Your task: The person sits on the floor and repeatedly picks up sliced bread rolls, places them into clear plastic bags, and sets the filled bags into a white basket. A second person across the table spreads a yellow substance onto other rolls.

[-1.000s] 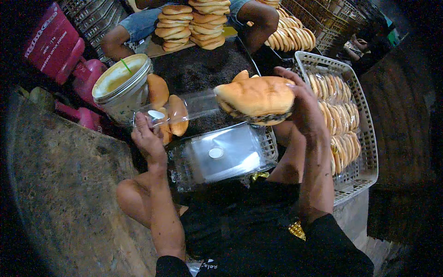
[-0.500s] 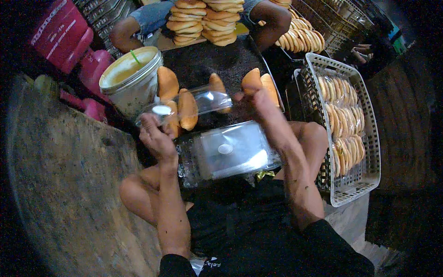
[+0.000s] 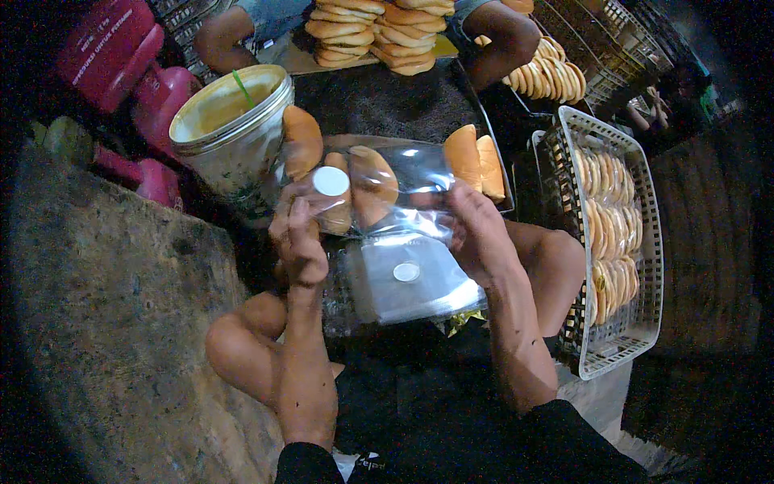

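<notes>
Left hand point(image 3: 302, 242), right hand point(image 3: 482, 230) pinching clear bag point(image 3: 415, 173) by edges; bucket point(image 3: 242, 157) near left (dark tray point(image 3: 379, 103) stretches beyond).

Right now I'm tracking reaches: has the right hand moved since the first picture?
Yes: judged against the white crate, the right hand has moved left, away from it.

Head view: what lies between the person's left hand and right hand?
In the head view, a clear bag with a white oval spans from left hand to right hand; buns show through it.
</notes>
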The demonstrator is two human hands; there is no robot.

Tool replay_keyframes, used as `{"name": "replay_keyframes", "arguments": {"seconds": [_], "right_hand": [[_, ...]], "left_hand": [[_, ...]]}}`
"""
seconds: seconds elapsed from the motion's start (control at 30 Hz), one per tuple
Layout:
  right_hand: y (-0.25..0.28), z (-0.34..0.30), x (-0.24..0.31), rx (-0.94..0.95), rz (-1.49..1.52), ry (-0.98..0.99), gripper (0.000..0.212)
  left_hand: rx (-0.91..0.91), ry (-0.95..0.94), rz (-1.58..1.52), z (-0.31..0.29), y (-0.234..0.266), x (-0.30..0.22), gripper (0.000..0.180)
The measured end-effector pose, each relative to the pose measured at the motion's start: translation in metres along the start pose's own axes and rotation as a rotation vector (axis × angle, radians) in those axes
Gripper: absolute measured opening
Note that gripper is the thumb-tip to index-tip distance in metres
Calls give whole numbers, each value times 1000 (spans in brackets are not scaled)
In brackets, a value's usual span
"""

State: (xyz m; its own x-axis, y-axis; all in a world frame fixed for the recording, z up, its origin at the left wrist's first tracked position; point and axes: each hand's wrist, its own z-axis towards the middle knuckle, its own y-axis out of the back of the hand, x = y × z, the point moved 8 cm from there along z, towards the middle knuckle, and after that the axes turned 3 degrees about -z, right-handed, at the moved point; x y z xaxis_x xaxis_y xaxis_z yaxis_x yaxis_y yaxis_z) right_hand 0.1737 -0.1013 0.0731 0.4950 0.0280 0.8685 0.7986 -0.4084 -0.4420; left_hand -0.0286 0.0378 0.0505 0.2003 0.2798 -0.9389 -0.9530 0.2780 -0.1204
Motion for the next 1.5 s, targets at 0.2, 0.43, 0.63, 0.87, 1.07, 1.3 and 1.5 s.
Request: {"name": "replay_keyframes", "arguments": {"seconds": [0.2, 0.43, 0.63, 0.87, 1.07, 1.3, 1.5], "right_hand": [[-2, 3, -10, -199, -138, 180, 38], [-18, 44, -23, -186, -1037, 496, 34], [-16, 82, -98, -175, -1774, 506, 92], [68, 67, 7, -218, -856, 370, 47], [89, -32, 97, -143, -235, 157, 55], [65, -44, 114, -46, -261, 169, 48], [76, -45, 115, -63, -137, 157, 53]], "left_hand": [[-162, 107, 11, 12, -20, -44, 23], [-767, 145, -358, 17, 66, -26, 45], [-607, 245, -562, 0, 72, 3, 55], [-583, 264, -498, -3, 62, 23, 57], [-427, 283, -277, 2, 16, -2, 59], [45, 195, -276, 12, -27, -28, 63], [87, 162, -101, 23, -10, -64, 56]]}}
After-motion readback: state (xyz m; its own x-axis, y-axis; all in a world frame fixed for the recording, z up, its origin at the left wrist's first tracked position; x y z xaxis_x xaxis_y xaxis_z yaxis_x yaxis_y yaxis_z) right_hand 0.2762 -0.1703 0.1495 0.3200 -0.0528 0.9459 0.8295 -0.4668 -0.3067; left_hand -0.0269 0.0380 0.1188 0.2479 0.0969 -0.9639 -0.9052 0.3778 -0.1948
